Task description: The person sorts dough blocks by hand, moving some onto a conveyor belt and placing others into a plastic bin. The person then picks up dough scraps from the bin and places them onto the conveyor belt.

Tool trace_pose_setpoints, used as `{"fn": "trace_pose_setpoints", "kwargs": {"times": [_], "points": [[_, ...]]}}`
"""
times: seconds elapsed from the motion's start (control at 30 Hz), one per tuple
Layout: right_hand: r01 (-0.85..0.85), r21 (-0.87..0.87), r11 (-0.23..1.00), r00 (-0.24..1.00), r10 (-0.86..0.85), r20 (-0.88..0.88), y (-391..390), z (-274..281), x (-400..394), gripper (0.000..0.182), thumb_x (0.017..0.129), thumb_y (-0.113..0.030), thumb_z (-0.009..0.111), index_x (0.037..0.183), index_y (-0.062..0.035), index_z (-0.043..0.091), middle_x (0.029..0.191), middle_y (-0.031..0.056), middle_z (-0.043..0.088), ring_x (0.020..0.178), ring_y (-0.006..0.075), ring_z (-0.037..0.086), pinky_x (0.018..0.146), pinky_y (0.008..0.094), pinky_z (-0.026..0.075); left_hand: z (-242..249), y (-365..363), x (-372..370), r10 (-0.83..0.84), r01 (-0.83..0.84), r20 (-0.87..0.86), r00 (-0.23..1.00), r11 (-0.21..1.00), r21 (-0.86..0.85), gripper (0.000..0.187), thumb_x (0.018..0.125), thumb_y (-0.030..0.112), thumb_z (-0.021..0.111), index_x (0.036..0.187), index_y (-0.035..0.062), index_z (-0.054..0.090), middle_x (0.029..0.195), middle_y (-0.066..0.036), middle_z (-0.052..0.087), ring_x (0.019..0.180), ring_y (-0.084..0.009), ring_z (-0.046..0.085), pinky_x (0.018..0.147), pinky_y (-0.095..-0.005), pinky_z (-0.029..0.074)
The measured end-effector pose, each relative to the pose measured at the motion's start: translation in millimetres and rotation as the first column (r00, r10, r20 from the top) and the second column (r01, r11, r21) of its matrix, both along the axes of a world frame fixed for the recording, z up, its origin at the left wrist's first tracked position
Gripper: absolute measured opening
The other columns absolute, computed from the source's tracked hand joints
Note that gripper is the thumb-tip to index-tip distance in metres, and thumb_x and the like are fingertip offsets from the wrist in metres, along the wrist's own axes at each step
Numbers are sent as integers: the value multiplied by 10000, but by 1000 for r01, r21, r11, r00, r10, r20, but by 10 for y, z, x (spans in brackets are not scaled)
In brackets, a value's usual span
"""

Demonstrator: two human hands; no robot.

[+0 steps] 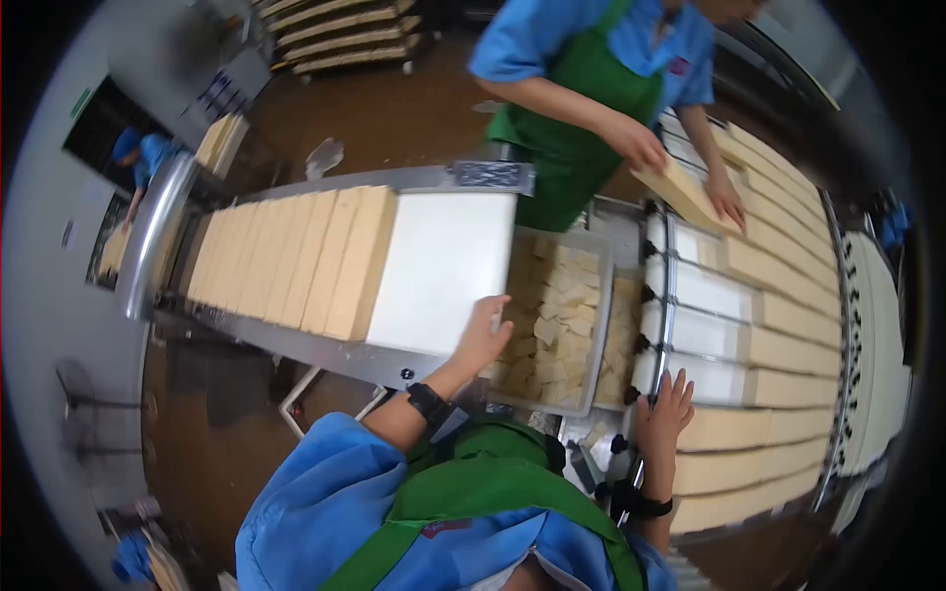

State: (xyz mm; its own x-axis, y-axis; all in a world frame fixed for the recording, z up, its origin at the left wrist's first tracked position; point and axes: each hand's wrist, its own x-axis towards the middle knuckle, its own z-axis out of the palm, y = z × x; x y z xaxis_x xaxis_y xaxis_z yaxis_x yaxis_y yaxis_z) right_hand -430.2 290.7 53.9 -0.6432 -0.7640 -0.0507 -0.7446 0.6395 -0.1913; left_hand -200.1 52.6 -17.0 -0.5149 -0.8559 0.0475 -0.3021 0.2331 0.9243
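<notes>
My left hand (483,335) is at the near right corner of a white conveyor belt (443,271), its fingers apart and nothing in them. Further left on that belt, a row of long pale beige slabs (296,261) stands side by side. My right hand (667,409), also empty with fingers spread, is at the near edge of a second belt (705,295). Beige slabs (788,330) lie there in parallel lanes split by thin dark bars. Whether my right palm touches the metal rail is hard to tell.
Between the belts sits a clear plastic bin (597,340) full of broken beige pieces (567,315). Across from me a co-worker in a green apron (601,89) holds one slab (687,192) with both hands. Loaded racks (340,34) stand behind; another person (153,158) is far left.
</notes>
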Motion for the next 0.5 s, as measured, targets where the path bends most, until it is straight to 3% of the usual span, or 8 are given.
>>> {"fn": "trace_pose_setpoints", "kwargs": {"times": [0.13, 0.17, 0.23, 0.33, 0.43, 0.5], "points": [[-221, -78, 972, 975, 223, 9, -468, -102, 118, 556, 803, -253, 615, 1295, -57, 446, 1436, 217, 286, 1334, 433, 210, 1023, 596, 201, -212, -295, 961, 446, -367, 160, 881, 855, -366, 536, 785, 126, 636, 1254, -17, 420, 1194, -213, 470, 1129, -350, 427, 963, -455, 352], [-283, -117, 952, 958, 286, 12, -605, -151, 154, 538, 798, -261, 620, 1273, -57, 471, 1426, 219, 302, 1327, 434, 222, 1020, 590, 209, -207, -335, 1184, 555, -425, 234, 798, 794, -434, 562, 776, 159, 659, 1254, -18, 421, 1211, -229, 453, 1150, -372, 406, 970, -466, 341], [-333, -112, 936, 941, 338, 28, -971, -234, 294, 486, 790, -266, 623, 1220, -62, 522, 1412, 216, 325, 1300, 436, 265, 1024, 556, 216, -183, -320, 1488, 778, -502, 429, 459, 625, -598, 664, 745, 229, 708, 1272, -19, 389, 1225, -275, 408, 1140, -416, 390, 960, -472, 346], [-432, -185, 883, 892, 448, 56, -1570, -471, 542, 461, 790, -263, 620, 1198, -63, 542, 1398, 211, 350, 1289, 432, 281, 1031, 540, 210, 24, -390, 1846, 721, -681, 582, 376, 641, -354, 763, 725, 284, 730, 1300, -19, 332, 1208, -302, 381, 1109, -444, 388, 961, -472, 343], [-504, -251, 827, 844, 533, 64, -2265, -631, 961, 454, 792, -263, 618, 1191, -57, 551, 1376, 205, 383, 1293, 421, 276, 1034, 527, 213, -188, -465, 2162, 645, -620, 532, 548, 740, -259, 787, 727, 307, 728, 1305, -13, 300, 1168, -289, 396, 1053, -445, 429, 927, -474, 377], [-535, -217, 817, 833, 553, 30, -2734, -734, 1270, 476, 795, -273, 617, 1207, -48, 540, 1378, 201, 384, 1301, 408, 267, 1036, 520, 217, -151, -505, 2191, 589, -555, 558, 585, 792, -255, 763, 722, 303, 736, 1272, -25, 321, 1118, -286, 415, 986, -458, 478, 836, -474, 433]]}}
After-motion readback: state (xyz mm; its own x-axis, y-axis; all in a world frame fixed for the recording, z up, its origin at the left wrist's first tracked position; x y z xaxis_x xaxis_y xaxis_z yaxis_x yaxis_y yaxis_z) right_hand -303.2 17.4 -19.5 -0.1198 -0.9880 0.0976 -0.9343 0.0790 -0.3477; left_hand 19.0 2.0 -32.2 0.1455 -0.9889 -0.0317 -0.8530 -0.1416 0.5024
